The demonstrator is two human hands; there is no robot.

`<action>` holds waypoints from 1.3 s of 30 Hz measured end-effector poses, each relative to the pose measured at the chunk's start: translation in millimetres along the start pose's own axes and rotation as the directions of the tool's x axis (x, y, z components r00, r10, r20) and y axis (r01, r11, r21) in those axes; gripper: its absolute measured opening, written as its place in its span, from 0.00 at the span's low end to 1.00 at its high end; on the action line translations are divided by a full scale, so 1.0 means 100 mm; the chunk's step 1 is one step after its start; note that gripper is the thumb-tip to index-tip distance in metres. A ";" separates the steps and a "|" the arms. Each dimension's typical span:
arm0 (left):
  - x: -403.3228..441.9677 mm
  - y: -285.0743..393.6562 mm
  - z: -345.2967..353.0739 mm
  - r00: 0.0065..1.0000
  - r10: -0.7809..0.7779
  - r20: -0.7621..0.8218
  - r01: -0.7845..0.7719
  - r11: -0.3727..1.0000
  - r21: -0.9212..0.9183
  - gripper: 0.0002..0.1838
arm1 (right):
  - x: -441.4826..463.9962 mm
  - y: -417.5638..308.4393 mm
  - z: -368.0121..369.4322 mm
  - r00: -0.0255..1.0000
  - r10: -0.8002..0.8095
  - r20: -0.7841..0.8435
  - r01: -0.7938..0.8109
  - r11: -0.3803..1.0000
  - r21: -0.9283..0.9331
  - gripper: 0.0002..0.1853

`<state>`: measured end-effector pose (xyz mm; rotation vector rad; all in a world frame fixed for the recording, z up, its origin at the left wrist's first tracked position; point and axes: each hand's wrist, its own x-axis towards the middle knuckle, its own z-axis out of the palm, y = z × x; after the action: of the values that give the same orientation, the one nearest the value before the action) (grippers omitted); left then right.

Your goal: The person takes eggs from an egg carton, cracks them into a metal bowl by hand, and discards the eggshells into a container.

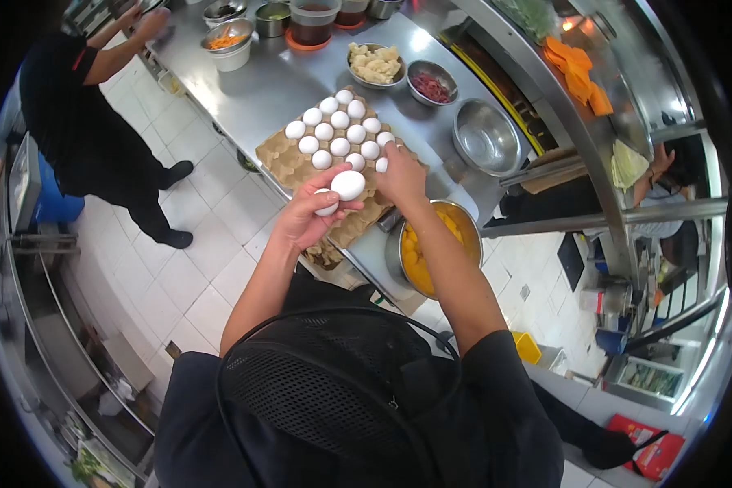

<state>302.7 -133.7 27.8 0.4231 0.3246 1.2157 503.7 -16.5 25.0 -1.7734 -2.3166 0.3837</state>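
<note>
Two white eggs sit in my left hand point(302, 218), the upper egg point(347, 186) standing out above the fingers and the lower egg point(325, 202) partly covered by the thumb. A cardboard egg tray point(278, 165) lies in front of me, with several eggs point(340, 147) in its far part and bare cups along its near and left parts. At the tray's right side, my right hand point(403, 176) has its fingers curled around an egg point(381, 165). Below my right forearm stands a metal bowl point(394, 259) of yellow-orange contents that look like egg yolks point(413, 262).
Metal bowls of pale chunks point(374, 63) and dark red pieces point(430, 84) stand beyond the tray. A larger metal bowl point(487, 137) is on the right. Orange sheets point(576, 71) lie on the shelf. A person in black point(81, 130) works at the left end of the steel counter point(220, 89).
</note>
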 end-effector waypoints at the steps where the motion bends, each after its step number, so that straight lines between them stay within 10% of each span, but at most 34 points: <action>1: 0.05 -0.03 0.00 0.999 -0.013 0.029 0.012 1.000 0.004 0.32 | 0.00 0.05 -0.02 0.998 -0.028 -0.048 0.032 0.996 0.085 0.28; 6: 0.24 -0.23 0.20 0.984 -0.150 0.094 0.150 0.989 0.010 0.30 | -0.24 0.27 -0.35 0.962 0.156 -0.222 -0.002 0.822 0.570 0.34; 8: 0.29 -0.33 0.35 0.975 -0.182 0.126 0.172 0.981 0.089 0.30 | -0.70 0.19 -0.75 0.871 0.367 -0.326 0.085 0.542 0.836 0.30; 10: 0.33 -0.45 0.54 0.960 -0.244 0.136 0.222 0.962 0.159 0.31 | -1.15 0.38 -0.78 0.765 0.425 -0.483 0.193 0.564 0.803 0.28; 13: 0.40 -0.69 0.80 0.961 -0.255 0.106 0.180 0.871 0.457 0.30 | -1.82 0.48 -0.74 0.778 0.548 -0.306 0.180 0.273 0.945 0.27; 17: 0.43 -0.95 1.10 0.965 -0.251 0.081 0.110 0.661 0.742 0.24 | -2.23 0.20 -1.25 0.796 0.467 -0.385 0.187 0.415 0.890 0.28; 20: 0.42 -1.10 1.25 0.974 -0.203 0.097 0.041 0.584 0.811 0.24 | -2.33 0.22 -1.40 0.588 0.268 -0.763 0.489 0.634 0.599 0.28; 22: 0.45 -1.18 1.27 0.971 -0.214 0.105 0.044 0.593 0.804 0.24 | -2.33 0.42 -1.10 0.477 0.100 -0.873 0.416 0.849 0.325 0.27; 27: 0.47 -1.27 1.16 0.969 -0.246 0.037 0.129 0.627 0.768 0.23 | -2.28 0.49 -0.95 0.851 0.108 -0.513 0.103 0.924 0.367 0.23; 30: 0.44 -1.27 1.14 0.968 -0.249 -0.023 0.194 0.690 0.697 0.22 | -2.24 0.56 -0.92 0.791 0.360 -0.495 0.153 0.667 0.729 0.23; 33: 0.41 -1.23 1.15 0.981 -0.188 -0.038 0.157 0.672 0.724 0.24 | -2.15 0.67 -0.96 0.831 0.554 0.051 0.064 -0.185 0.981 0.19; 37: 0.41 -1.21 1.11 0.987 -0.099 -0.123 0.148 0.853 0.501 0.29 | -2.13 0.77 -0.86 0.908 0.287 0.305 -0.164 -0.426 0.890 0.17; 39: 0.39 -1.11 1.13 0.973 -0.209 -0.101 0.219 0.971 0.097 0.31 | -2.12 0.74 -0.88 0.926 0.228 0.301 -0.178 -0.439 0.881 0.16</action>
<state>459.3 -144.1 73.5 0.4155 0.5028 1.0102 654.2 -195.0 84.4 -0.9236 -0.4551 1.7288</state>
